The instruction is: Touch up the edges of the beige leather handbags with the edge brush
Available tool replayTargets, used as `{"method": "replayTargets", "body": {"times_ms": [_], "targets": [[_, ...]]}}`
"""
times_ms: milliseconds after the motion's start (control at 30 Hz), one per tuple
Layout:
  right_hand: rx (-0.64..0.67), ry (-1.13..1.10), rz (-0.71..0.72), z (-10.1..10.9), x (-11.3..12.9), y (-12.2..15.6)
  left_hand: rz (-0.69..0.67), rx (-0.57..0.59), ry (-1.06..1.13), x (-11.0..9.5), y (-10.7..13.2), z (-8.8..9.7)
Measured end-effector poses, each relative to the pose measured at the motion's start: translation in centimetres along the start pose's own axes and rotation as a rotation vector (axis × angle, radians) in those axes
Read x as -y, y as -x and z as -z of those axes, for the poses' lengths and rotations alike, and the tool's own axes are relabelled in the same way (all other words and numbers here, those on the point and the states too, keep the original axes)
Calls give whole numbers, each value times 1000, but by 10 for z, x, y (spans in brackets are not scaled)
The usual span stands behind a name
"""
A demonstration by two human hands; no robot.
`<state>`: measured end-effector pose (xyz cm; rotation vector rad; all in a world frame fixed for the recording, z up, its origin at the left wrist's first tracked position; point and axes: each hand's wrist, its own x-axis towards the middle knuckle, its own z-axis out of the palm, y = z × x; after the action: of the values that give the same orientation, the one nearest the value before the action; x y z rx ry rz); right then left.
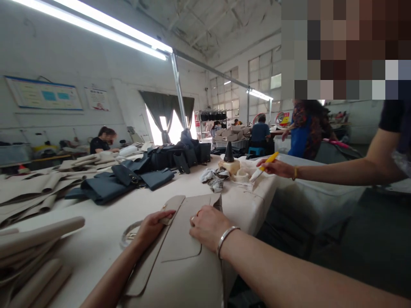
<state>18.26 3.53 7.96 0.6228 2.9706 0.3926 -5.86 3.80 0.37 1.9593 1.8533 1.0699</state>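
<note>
Left hand (154, 226): open, on one beige leather panel (181, 233)
Right hand (208, 229): open, seemingly pressing it
Co-worker's yellow marker (268, 162): one

My bench (96, 256), cream-topped: beige leather panel (180, 252) right in front, rolled beige pcs (28, 188) on left, navy bag pcs (105, 188) mid, rags (213, 179), black cone (229, 154) on pale block (229, 166) further up.

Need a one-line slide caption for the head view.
Left hand and right hand rest on a beige leather panel on a long worktable; a co-worker's hand holds a yellow pen nearby.
</note>
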Motion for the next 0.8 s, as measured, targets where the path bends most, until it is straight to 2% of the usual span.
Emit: {"method": "replayTargets", "body": {"times_ms": [100, 200, 467, 800], "targets": [[48, 31, -6, 17, -9, 4, -47, 44, -46, -1, -6, -16], [76, 68, -11, 20, -16, 7, -55, 91, -51, -2, -13, -24], [60, 80, -12, 7, -23, 8, 56, 76, 25, -6, -21, -25], [59, 80, 8, -7, -24, 10, 6, 76, 59, 3, -20, -35]]}}
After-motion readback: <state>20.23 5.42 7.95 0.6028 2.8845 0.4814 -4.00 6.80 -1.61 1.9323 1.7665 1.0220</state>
